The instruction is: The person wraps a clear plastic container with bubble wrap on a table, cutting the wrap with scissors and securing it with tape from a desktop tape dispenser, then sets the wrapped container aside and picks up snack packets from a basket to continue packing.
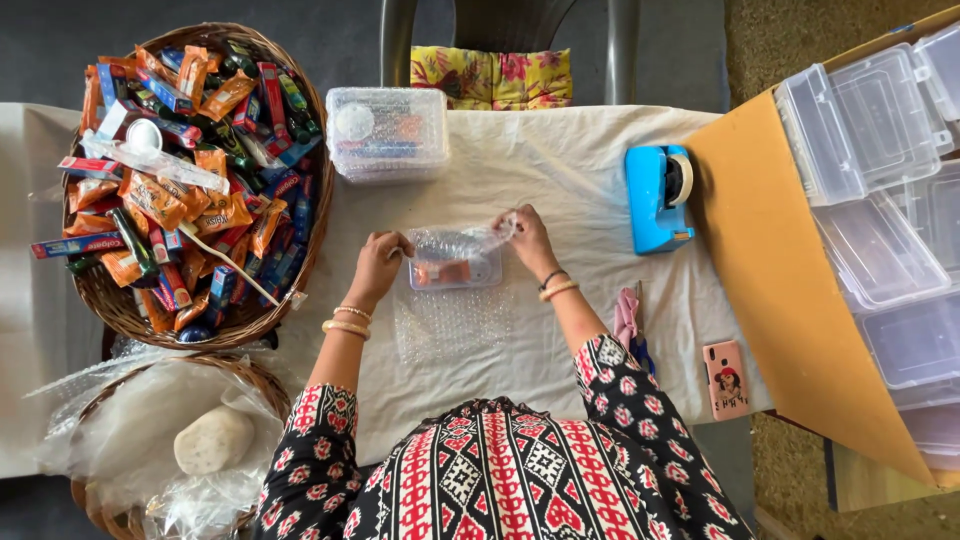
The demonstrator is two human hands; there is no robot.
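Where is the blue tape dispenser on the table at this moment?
In the head view, the blue tape dispenser stands on the white cloth to the person's right, beyond the right hand, beside the brown cardboard sheet.

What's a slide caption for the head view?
Both hands, left hand and right hand, fold bubble wrap over a clear plastic box on the table.

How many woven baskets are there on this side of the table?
2. One wicker basket sits at upper left, heaped with small packets and tubes. A second basket lies below it, holding clear plastic wrap and a pale lump; its lower part runs out of view.
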